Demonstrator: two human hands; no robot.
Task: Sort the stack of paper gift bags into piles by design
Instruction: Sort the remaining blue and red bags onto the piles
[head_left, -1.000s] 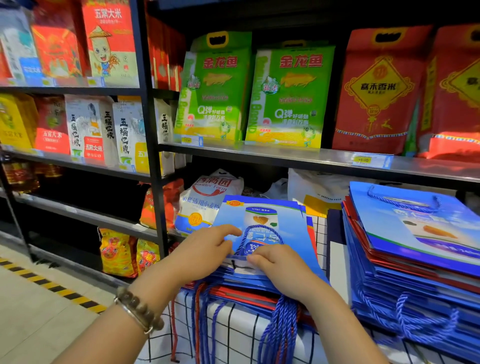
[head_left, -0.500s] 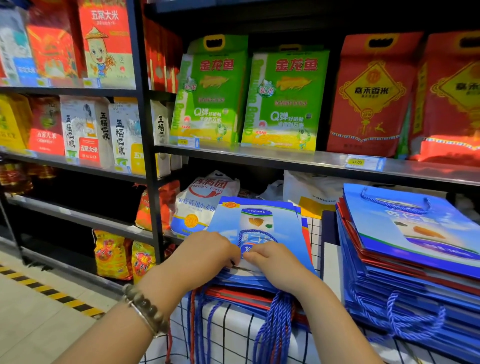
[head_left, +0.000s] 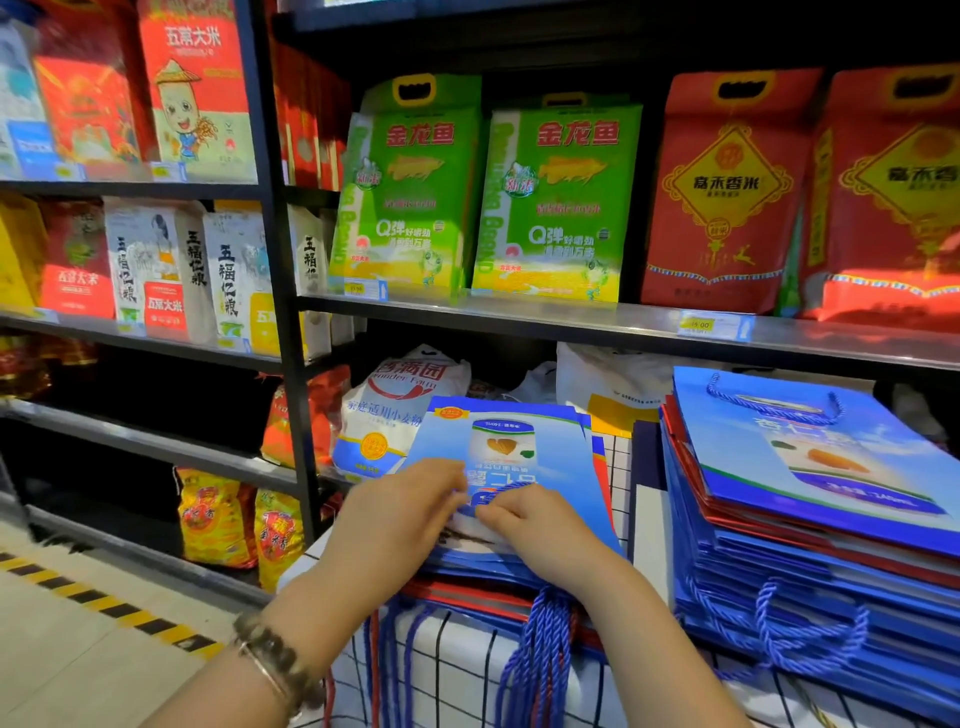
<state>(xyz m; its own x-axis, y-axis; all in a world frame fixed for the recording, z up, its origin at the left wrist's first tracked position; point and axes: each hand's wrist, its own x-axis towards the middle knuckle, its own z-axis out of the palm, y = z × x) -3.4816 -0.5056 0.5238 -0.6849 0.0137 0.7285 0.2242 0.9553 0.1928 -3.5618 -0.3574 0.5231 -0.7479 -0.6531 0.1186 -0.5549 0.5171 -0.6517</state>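
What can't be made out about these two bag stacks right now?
Head view only.
- Left stack: lower designs, hidden under the top bag and hands.
- Right stack: lower designs, only edges show; frame edge cuts its right side.
- Left hand, right hand: grip on top bag, hidden by curled fingers.

The bench (head_left: 447, 670), draped in white cloth with a black grid, carries two piles of flat paper gift bags. The left pile (head_left: 478, 571) mixes blue and red, its top bag (head_left: 550, 457) blue; rope handles (head_left: 540, 649) hang over the front edge. The taller right pile (head_left: 810, 561) sits near it, bare cloth between.
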